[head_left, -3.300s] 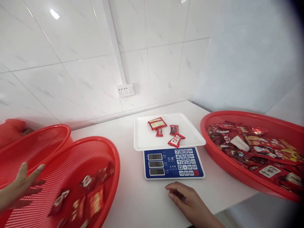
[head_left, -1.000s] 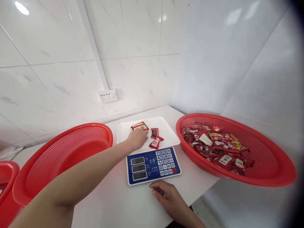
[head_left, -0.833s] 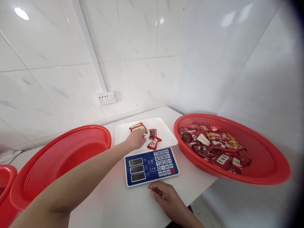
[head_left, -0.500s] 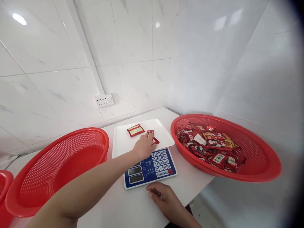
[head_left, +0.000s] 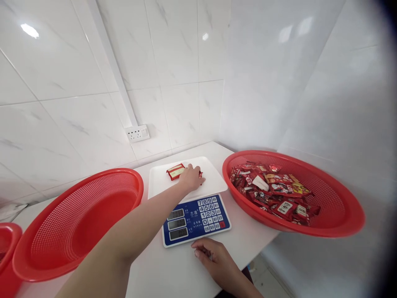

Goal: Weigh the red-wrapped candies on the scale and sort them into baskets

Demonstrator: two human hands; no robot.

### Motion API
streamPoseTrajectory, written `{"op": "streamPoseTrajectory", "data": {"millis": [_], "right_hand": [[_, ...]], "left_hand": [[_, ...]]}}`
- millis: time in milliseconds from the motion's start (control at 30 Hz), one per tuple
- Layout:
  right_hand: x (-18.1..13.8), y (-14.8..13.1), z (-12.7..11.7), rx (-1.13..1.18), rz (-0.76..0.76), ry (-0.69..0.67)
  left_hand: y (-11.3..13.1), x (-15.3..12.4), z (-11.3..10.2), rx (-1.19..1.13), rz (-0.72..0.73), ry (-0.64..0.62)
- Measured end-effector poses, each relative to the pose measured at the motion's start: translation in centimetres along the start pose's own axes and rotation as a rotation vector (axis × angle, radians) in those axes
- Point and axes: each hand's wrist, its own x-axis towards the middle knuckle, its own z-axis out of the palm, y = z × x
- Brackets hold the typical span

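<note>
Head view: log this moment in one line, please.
left hand: at small red packet on tray, grip unclear | right hand: curled, in front of scale | cream-labelled packet: on tray

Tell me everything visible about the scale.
The scale sits flat on the white table: a shallow white pan behind, a blue panel in front, plastic-looking, with three displays at left, number keys at right and one red key. A red packet lies on the pan. The left hand is over it, contact unclear, its forearm hiding part of the panel; the right hand rests in front.
</note>
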Motion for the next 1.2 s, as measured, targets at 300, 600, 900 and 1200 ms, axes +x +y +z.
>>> {"op": "streamPoseTrajectory", "data": {"millis": [300,600,900,1200], "right_hand": [[-0.1,0.2,-0.1,0.002,-0.024,-0.014],[2.1,-2.3,-1.5,0.11,-0.095,0.185],[11.2,-9.9,-4.1,0.265,-0.161,0.077],[16.6,-16.1,5.0,0.451,-0.129,-0.098]], "left_hand": [[-4.4,0.8,-4.7,0.009,-0.15,-0.085],[-5.2,-1.6,-4.1,-0.103,-0.095,0.071],[-5.2,-11.0,-5.4,-0.391,0.198,0.156],[-15.3,-18.3,-12.1,-0.449,-0.27,0.376]]}}
